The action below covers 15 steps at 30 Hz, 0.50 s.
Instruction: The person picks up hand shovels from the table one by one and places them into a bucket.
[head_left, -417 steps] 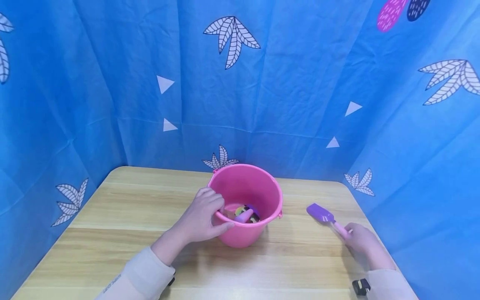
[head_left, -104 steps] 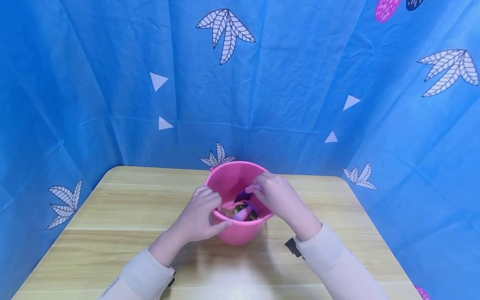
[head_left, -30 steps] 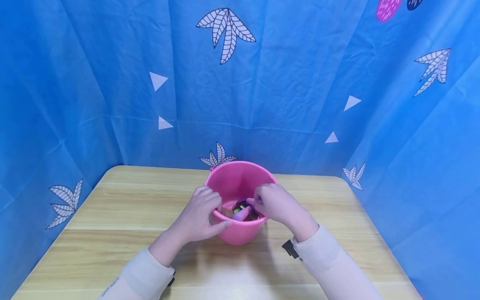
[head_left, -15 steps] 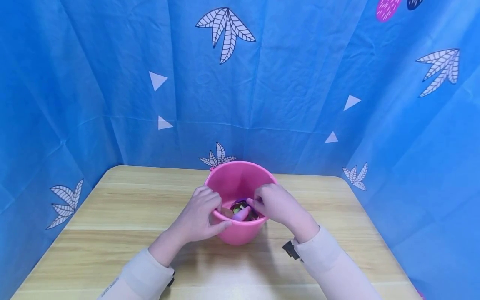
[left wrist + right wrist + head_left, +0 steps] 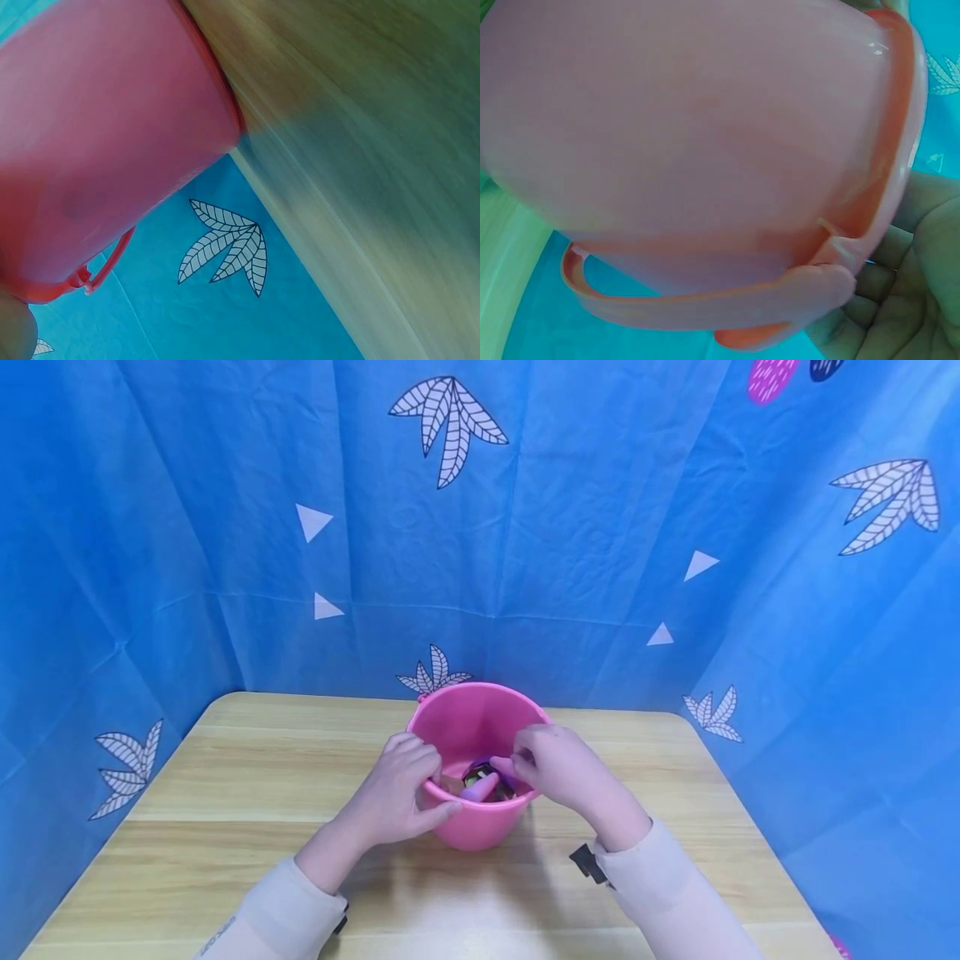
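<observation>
A pink bucket [image 5: 480, 827] stands on the table, seen from its side in both wrist views. My left hand [image 5: 393, 789] grips its near-left rim, fingers inside and thumb outside. Reaching over the right rim, my right hand [image 5: 562, 772] holds the pink handle [image 5: 501, 766] of a toy shovel, whose purple blade is mostly hidden down in the bucket. A second pink-purple handle [image 5: 480, 788] lies inside, among dark, green and brown pieces too small to make out. In the right wrist view, the bucket's handle [image 5: 705, 306] hangs along its side, with my right hand [image 5: 915, 292] beyond the rim.
The wood-grain table [image 5: 247, 777] has its far edge against a blue patterned curtain [image 5: 600, 527]. The curtain also rises along the left and right sides.
Earlier my right hand held the purple shovel at the table's right; it has since brought it into the bucket and lower. Lately that hand shifted slightly right. My left hand stays on the rim.
</observation>
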### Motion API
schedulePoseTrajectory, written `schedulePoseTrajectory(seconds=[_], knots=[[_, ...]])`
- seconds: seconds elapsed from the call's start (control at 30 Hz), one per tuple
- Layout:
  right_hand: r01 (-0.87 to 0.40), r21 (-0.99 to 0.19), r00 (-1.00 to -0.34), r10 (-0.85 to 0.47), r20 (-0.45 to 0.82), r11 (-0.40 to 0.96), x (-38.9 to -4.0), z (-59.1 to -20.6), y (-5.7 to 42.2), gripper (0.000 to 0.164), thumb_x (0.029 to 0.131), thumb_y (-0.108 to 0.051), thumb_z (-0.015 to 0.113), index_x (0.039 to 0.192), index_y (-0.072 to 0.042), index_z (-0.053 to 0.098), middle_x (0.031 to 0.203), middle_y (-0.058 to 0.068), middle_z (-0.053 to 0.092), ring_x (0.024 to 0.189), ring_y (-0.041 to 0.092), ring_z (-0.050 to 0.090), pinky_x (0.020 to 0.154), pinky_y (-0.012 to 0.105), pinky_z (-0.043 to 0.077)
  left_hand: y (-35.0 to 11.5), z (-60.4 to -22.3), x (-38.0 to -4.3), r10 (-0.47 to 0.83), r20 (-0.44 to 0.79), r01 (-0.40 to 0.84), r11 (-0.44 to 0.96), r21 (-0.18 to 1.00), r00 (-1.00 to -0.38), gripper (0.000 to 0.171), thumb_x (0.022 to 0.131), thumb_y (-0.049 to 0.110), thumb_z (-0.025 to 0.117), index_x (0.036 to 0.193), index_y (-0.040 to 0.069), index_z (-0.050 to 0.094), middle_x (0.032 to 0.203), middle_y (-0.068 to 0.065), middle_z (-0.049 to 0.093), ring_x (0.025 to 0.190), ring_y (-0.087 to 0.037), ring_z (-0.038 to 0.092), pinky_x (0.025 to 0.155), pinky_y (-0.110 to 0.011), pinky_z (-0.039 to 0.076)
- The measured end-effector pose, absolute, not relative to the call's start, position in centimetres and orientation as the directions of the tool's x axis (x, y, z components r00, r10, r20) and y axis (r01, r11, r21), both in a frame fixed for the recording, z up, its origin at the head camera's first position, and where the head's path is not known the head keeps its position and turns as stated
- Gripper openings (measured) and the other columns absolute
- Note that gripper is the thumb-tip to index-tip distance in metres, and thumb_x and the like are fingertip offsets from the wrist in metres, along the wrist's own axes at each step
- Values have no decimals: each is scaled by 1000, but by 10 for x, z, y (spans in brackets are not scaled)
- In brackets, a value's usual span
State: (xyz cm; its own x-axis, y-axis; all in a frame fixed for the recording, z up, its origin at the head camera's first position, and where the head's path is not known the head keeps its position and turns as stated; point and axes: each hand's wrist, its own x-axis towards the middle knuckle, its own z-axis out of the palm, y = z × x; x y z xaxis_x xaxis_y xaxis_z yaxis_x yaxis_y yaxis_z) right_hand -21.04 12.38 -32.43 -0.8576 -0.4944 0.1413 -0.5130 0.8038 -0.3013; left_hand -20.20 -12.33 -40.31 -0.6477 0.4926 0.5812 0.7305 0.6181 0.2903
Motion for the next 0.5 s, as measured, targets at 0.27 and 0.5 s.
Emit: schedulePoseTrajectory(seconds=[0.27, 0.5], knots=[[-579, -274, -815, -529, 237, 768, -202, -326, 132, 16, 84, -18, 59, 72, -25, 52, 65, -9, 47, 59, 7, 45, 57, 22, 42, -124, -403, -202, 503, 579, 736, 616, 280, -641, 37, 79, 65, 53, 78, 30, 41, 73, 17, 40, 86, -3, 39, 94, -40, 30], [-666, -245, -741, -588, 324, 704, -197, -336, 141, 9, 85, -18, 59, 80, -24, 55, 73, -12, 46, 67, 6, 45, 64, 21, 43, -125, -404, -202, 494, 597, 738, 618, 271, -632, 37, 79, 65, 54, 76, 31, 41, 72, 18, 38, 86, -1, 37, 94, -36, 28]])
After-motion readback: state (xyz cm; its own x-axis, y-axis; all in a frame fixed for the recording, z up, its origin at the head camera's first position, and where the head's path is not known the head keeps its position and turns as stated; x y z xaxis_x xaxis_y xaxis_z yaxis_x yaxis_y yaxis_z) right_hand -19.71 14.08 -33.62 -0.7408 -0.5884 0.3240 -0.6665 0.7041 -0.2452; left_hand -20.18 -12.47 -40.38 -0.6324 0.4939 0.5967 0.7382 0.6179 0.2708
